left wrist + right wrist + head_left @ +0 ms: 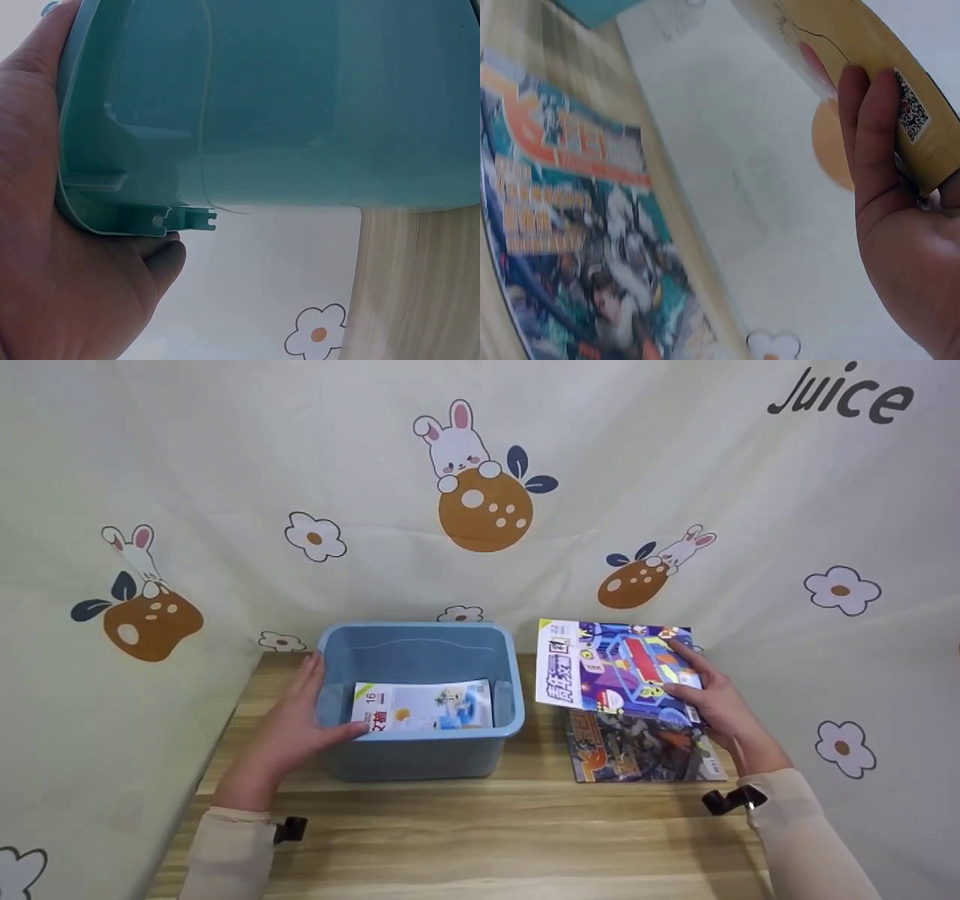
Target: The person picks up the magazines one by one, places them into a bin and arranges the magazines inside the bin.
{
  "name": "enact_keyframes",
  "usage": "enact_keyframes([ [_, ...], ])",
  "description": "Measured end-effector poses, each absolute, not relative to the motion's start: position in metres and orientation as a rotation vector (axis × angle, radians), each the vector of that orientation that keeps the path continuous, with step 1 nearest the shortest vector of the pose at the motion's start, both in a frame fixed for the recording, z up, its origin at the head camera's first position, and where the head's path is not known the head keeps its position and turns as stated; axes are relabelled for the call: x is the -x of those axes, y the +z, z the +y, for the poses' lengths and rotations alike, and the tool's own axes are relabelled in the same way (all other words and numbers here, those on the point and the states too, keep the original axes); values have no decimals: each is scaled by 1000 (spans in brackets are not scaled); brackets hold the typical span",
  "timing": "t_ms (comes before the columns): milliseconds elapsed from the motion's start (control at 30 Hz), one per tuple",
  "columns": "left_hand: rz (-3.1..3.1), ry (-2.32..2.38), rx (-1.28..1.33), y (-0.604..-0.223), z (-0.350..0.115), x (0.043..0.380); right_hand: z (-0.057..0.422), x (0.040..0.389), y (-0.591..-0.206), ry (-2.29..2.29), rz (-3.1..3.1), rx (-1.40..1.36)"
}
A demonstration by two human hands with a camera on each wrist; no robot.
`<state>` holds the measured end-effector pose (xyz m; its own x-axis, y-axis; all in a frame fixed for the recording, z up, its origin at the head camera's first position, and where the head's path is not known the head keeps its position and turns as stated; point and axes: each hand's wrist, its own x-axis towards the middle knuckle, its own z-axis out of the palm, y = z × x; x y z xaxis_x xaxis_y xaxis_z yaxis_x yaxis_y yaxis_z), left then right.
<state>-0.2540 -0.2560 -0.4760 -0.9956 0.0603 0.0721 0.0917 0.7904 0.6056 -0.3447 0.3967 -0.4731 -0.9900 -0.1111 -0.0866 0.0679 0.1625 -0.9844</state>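
Note:
A blue plastic bin (420, 757) stands on the table, a magazine with a white and blue cover (420, 709) lying inside it. My left hand (289, 735) grips the bin's front left corner, thumb over the front rim and fingers along the left side. In the left wrist view, the hand (67, 247) wraps the rim of the bin (277, 105). My right hand (716, 705) pinches a purple magazine (615, 671) by its right edge, its yellowish back (885, 52) showing in the right wrist view. Below it, a dark illustrated magazine (637, 750) lies on the table, partly covered in the head view.
The wood-grain table (450, 840) reaches back to a pale curtain (360, 457) printed with rabbits, oranges and flowers. That curtain also closes in the left and right sides. A black wrist mount (731, 800) sits at the right sleeve.

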Motion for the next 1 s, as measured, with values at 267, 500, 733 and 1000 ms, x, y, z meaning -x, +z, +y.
enact_keyframes([
  [267, -2913, -1004, 135, -479, -252, 256, 374, 341, -451, -1983, 2254, 45],
  [500, -2911, -1002, 113, -479, -256, 253, 331, 342, -437, -2006, 2215, 82],
  [733, -2926, -1006, 112, -480, -255, 249, 293, 340, -441, -1996, 2195, 108],
  [1000, -2899, -1015, 122, -479, -256, 252, 252, 344, -436, -1976, 2201, 159],
])
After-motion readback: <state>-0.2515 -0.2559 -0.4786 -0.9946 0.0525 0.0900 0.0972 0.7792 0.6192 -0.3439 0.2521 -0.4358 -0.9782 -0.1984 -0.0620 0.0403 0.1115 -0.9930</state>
